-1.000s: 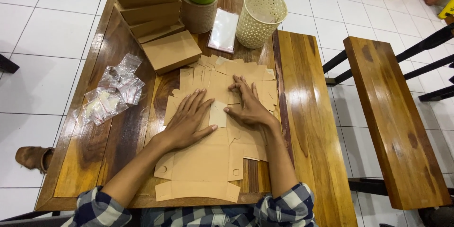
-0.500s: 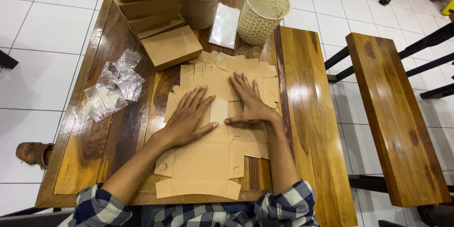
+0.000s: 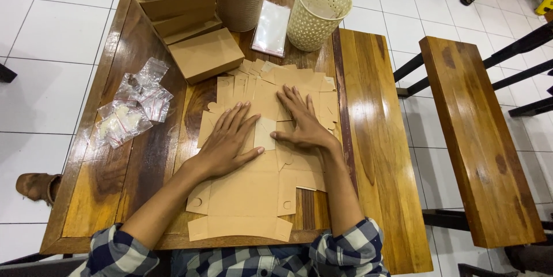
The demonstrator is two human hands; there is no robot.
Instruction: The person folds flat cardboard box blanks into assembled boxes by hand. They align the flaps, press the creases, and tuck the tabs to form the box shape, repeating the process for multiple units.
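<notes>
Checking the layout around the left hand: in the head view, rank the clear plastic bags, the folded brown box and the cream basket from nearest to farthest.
From the left hand:
1. Clear plastic bags, to its left.
2. Folded brown box, just beyond it.
3. Cream basket, far right.

left hand [image 3: 227, 141]: flat, palm down, fingers spread | right hand [image 3: 302, 124]: flat, palm down, fingers spread | both forearms extended forward

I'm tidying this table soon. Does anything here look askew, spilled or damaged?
Nothing looks damaged or spilled. The flat cardboard blanks under the left hand and right hand lie fanned unevenly, and small clear plastic bags sit in a loose heap near the table's left edge.
</notes>
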